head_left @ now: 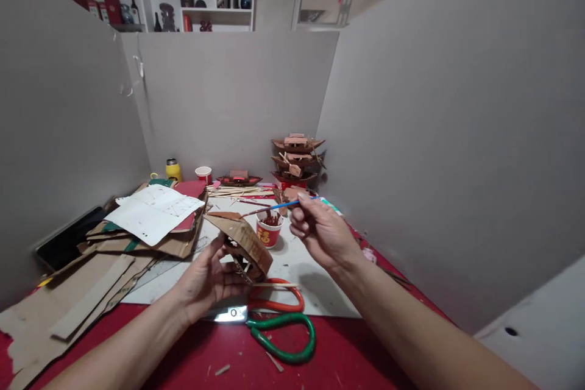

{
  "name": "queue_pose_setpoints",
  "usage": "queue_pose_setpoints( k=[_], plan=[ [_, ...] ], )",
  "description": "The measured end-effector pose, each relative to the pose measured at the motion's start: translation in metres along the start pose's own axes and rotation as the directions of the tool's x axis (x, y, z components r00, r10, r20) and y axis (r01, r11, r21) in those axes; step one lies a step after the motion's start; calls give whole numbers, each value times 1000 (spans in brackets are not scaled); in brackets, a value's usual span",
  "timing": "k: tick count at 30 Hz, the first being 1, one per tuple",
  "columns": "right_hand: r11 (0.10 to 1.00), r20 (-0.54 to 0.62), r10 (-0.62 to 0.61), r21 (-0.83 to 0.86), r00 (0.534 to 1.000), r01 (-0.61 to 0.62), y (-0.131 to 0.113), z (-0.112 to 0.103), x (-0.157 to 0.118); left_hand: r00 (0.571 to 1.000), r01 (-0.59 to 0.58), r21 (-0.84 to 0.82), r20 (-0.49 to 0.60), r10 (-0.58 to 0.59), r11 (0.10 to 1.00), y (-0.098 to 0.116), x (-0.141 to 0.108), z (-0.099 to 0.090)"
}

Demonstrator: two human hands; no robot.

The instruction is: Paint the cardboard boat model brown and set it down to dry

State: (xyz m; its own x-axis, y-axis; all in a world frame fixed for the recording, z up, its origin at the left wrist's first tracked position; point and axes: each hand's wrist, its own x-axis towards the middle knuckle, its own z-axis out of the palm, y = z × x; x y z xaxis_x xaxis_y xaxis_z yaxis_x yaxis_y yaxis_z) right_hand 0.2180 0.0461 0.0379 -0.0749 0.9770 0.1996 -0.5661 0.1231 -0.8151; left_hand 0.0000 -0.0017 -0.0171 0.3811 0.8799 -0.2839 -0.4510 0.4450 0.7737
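My left hand (212, 277) grips a small cardboard model boat (249, 244), tilted so that its side faces up. Pinched in my right hand (322, 231) is a thin paintbrush (278, 205) with a blue handle. Its brown tip touches or nearly touches the boat's upper end, where a patch is brown. Just behind the boat stands a red paper cup (269, 234) with a gold character and brown smears inside. Scissors (269, 317) with one orange and one green handle lie below my left hand.
Cardboard sheets and a white paper (155, 212) are piled at left, beside a dark phone-like slab (68, 237). Finished-looking model boats (297, 158) are stacked at the back. Thin sticks (237, 192), a yellow bottle (172, 169) and another cup (203, 175) stand or lie there. Grey partitions enclose the table.
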Motion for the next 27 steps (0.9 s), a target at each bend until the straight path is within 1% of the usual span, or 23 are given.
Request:
queue_pose_setpoints(
  k=[6, 12, 15, 20, 27],
  plan=[
    [996, 40, -47, -75, 998, 50, -3, 22, -7, 999, 3, -1, 40, -3, 1000, -4, 0, -4],
    [987, 93, -107, -107, 990, 117, -6, 36, -6, 999, -2, 11, 51, 2, 1000, -3, -3, -2],
    [982, 107, -132, -121, 985, 145, -6, 39, -4, 999, -2, 16, 48, 2, 1000, -3, -3, 0],
    [979, 107, -131, -144, 986, 145, -6, 35, -1, 999, -17, 28, 44, 16, 999, -3, -4, 1],
    [967, 99, -148, -191, 984, 165, -9, 16, -7, 999, -10, 11, 49, 10, 1000, 0, -6, 1]
  ],
)
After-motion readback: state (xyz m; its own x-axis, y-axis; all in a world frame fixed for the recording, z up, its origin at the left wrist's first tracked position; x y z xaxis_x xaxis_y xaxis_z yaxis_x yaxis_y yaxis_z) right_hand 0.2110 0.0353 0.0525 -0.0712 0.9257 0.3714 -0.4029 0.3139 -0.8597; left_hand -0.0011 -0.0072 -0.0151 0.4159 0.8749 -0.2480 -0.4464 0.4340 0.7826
